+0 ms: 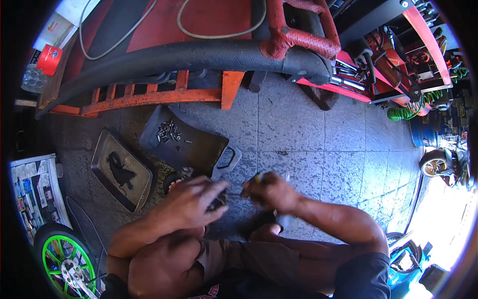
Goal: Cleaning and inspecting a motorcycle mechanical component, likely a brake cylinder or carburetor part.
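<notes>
My left hand (191, 199) is curled round a small dark part (218, 202), much of it hidden by the fingers. To its right, apart from it, my right hand (276, 193) is closed on a short dark object with a yellowish bit (258, 178); blur hides its kind. Just beyond my left hand lies a black plastic tray with a loop handle (204, 154). Several loose bolts (168, 131) are heaped at its far end. A shallow metal pan (98, 154) rests on the left, with a black piece (121, 172) in it.
Dark floor tiles (289, 119) spread in front of me. An orange-framed lift bench (149, 102) with a black padded edge crosses the far side. A red tool cart (423, 35) and a green coiled hose (411, 109) stand at right. A green-rimmed wheel (47, 254) is at lower left.
</notes>
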`<act>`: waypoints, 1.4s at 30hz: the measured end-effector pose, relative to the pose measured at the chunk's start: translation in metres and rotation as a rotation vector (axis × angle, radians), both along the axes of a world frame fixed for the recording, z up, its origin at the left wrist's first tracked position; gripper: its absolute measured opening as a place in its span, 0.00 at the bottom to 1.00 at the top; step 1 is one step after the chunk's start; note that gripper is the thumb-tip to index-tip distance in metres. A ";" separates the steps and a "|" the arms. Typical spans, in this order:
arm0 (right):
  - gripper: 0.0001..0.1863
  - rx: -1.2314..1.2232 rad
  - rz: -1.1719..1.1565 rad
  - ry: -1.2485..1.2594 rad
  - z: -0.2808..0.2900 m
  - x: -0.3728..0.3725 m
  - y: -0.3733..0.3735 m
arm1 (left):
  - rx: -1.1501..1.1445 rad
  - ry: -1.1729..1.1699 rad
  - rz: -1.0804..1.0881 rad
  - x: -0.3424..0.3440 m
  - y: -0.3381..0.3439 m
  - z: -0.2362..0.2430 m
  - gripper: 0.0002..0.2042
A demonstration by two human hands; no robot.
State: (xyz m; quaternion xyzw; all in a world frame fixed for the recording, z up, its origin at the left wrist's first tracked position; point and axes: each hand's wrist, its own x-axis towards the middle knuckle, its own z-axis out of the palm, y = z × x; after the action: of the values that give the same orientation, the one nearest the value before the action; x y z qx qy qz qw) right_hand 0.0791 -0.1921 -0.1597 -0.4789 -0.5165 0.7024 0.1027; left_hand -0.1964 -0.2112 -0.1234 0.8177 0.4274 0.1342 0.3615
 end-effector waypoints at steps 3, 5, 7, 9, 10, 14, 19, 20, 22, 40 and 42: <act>0.17 0.128 -0.078 -0.417 -0.044 0.052 0.021 | -0.189 -0.002 0.160 -0.010 0.003 0.007 0.26; 0.16 0.277 0.046 -0.772 -0.071 0.092 0.020 | -0.213 -0.024 0.229 -0.014 0.007 0.012 0.26; 0.17 0.307 0.119 -0.938 -0.098 0.121 -0.001 | -0.257 -0.011 0.243 -0.014 0.009 0.014 0.26; 0.16 0.266 0.135 -1.014 -0.121 0.142 -0.028 | -0.286 -0.001 0.240 -0.012 0.010 0.013 0.26; 0.16 0.236 0.075 -1.021 -0.133 0.147 -0.041 | -0.305 0.003 0.231 -0.010 0.011 0.013 0.26; 0.20 0.211 -0.082 -1.046 -0.167 0.145 -0.071 | -0.286 -0.037 0.217 -0.002 0.014 0.009 0.25; 0.37 -0.019 -0.200 -1.030 -0.151 0.126 -0.061 | -0.337 0.086 0.212 0.003 0.025 0.013 0.25; 0.40 -0.028 -0.182 -1.024 -0.140 0.125 -0.058 | -0.313 0.147 0.185 0.004 0.028 0.014 0.24; 0.45 -0.099 -0.300 -0.963 -0.117 0.127 -0.042 | -0.331 0.089 0.185 0.007 0.031 0.014 0.24; 0.08 1.478 -1.205 -0.530 0.290 0.384 0.145 | -0.615 0.006 0.202 -0.024 0.056 -0.033 0.20; 0.08 1.623 -1.322 -0.577 0.323 0.407 0.175 | -0.644 -0.093 0.236 -0.026 0.065 -0.038 0.19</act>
State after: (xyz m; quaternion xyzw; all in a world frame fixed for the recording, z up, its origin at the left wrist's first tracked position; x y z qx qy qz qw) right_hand 0.4862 -0.0176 0.1637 -0.5989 -0.4713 -0.1818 0.6214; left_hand -0.2223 -0.1463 -0.1617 0.5996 0.5225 0.0705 0.6021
